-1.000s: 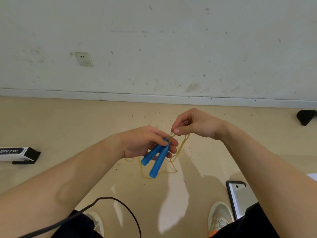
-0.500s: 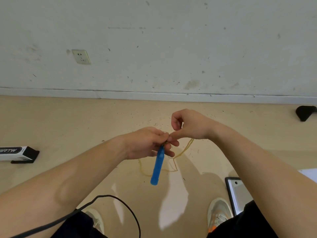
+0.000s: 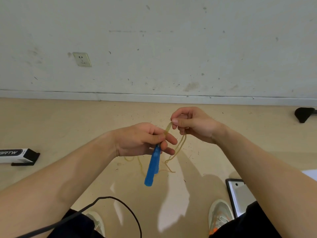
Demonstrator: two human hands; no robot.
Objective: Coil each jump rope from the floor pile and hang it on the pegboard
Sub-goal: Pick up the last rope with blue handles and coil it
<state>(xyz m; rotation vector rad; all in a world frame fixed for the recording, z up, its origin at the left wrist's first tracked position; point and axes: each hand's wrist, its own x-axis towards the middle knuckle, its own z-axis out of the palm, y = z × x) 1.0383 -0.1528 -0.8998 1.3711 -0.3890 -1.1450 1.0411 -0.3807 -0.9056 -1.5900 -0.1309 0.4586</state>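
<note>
A person stands over a tan floor [image 3: 51, 127] near a scuffed white wall [image 3: 171, 48], working a jump rope between two bare hands. The left hand [image 3: 139, 140] grips the blue handles [image 3: 152, 167], which hang together from its curled fingers and point down toward the floor. The right hand [image 3: 193, 124], held slightly higher and just beside the left, pinches the yellow rope [image 3: 180, 146] between thumb and fingertips. A short stretch of rope runs taut between the two hands; the rest drops in loose loops below the right hand and trails onto the floor beneath the handles.

A wall socket [image 3: 82, 59] sits low on the wall to the left. A black-and-white box [image 3: 17, 156] lies on the floor at the left edge, and a dark object [image 3: 304, 115] rests by the baseboard at the far right. A black cable [image 3: 111, 203] arcs across the bottom of the view. A grey and orange shoe [image 3: 220, 214] shows at lower right beside a black-framed panel [image 3: 237, 194].
</note>
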